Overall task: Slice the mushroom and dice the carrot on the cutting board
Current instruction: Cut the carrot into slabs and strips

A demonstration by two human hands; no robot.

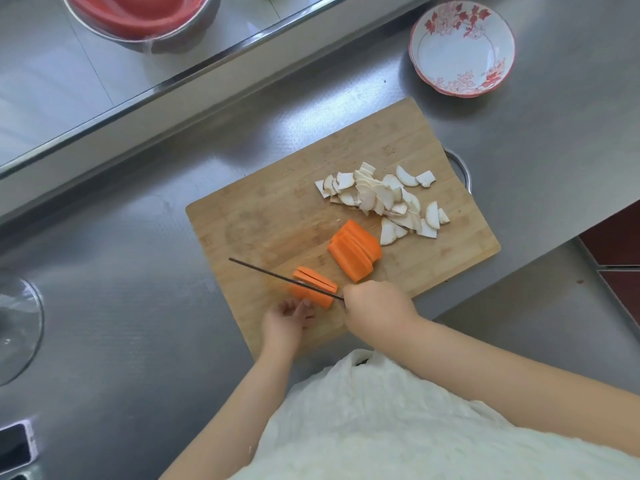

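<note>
A wooden cutting board (277, 202) lies on the steel counter. White mushroom slices (384, 199) are heaped on its right half. A stack of long carrot slabs (355, 252) rests near the middle. A smaller carrot piece (313, 285) sits by the board's near edge, with the knife blade (273, 275) standing in it lengthwise. My right hand (379, 308) grips the knife handle just right of that piece. My left hand (287, 318) rests at the piece's near side, fingertips against it.
An empty red-and-white flowered bowl (462, 50) stands beyond the board at the back right. A steel bowl with a red lining (142, 19) sits on a raised ledge at the back left. A glass lid (17, 327) lies at the left edge.
</note>
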